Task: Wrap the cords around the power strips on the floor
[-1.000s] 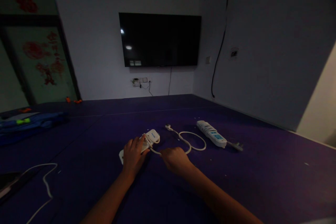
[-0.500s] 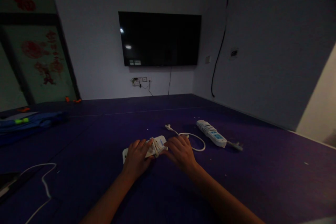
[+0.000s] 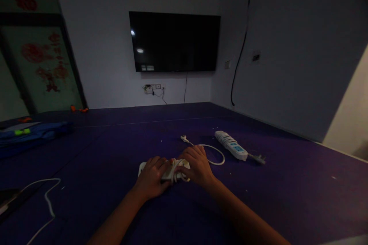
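A white power strip (image 3: 167, 175) lies low over the purple floor, some turns of its white cord (image 3: 174, 171) looped around its right part. My left hand (image 3: 153, 178) is closed over the left part of the strip, thumb at the near side. At the right end, my right hand (image 3: 197, 164) pinches the cord against the strip with bent fingers. From beneath that hand the loose cord runs out in a curve, and its plug (image 3: 184, 138) rests on the floor beyond. A second power strip (image 3: 230, 145), wrapped in its own cord, lies to the right.
The purple mat floor (image 3: 115, 214) reaches to the walls. Blue cloth (image 3: 43, 132) lies at the left, with a thin white cable (image 3: 48, 199) nearer to me. A television (image 3: 175, 42) hangs on the far wall; a black cable (image 3: 240, 59) dangles along the right wall.
The power strip has turned and shifted slightly right and nearer to me, and its blue label no longer shows. My right hand has closed further around the strip's end and cord.
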Demonstrator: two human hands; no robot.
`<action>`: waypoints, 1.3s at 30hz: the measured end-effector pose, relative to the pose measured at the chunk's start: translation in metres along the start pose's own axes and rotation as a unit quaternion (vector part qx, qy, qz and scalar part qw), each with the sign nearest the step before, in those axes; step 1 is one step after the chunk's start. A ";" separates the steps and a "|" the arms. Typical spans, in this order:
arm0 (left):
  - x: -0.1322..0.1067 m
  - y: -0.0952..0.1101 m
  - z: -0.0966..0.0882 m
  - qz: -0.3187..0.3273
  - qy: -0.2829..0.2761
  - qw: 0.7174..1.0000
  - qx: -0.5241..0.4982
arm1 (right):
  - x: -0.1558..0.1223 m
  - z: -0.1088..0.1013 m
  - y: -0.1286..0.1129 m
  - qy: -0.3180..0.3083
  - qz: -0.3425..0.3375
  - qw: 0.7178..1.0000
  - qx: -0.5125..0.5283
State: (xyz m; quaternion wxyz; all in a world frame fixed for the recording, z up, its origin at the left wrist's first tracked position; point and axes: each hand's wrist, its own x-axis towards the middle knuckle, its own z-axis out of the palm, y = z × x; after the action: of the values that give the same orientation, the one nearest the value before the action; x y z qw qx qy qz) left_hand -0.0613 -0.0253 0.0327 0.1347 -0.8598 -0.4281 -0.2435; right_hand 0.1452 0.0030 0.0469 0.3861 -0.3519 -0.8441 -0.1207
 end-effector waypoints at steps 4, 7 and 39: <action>0.001 0.003 -0.002 0.020 0.003 1.000 -0.024 | 0.004 -0.003 0.001 0.003 0.021 0.999 0.043; 0.000 0.005 0.000 0.042 0.013 0.998 -0.035 | 0.005 -0.004 0.003 -0.005 0.023 0.998 0.065; -0.009 0.034 -0.010 0.252 0.151 0.952 0.085 | 0.005 0.016 0.037 -0.093 0.150 0.906 0.386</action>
State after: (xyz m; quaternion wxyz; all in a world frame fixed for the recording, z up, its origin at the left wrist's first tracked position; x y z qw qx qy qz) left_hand -0.0421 -0.0558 0.0354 0.3270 -0.8783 -0.1918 -0.2911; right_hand 0.1594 0.0399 0.0369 0.4248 -0.3075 -0.7942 0.3069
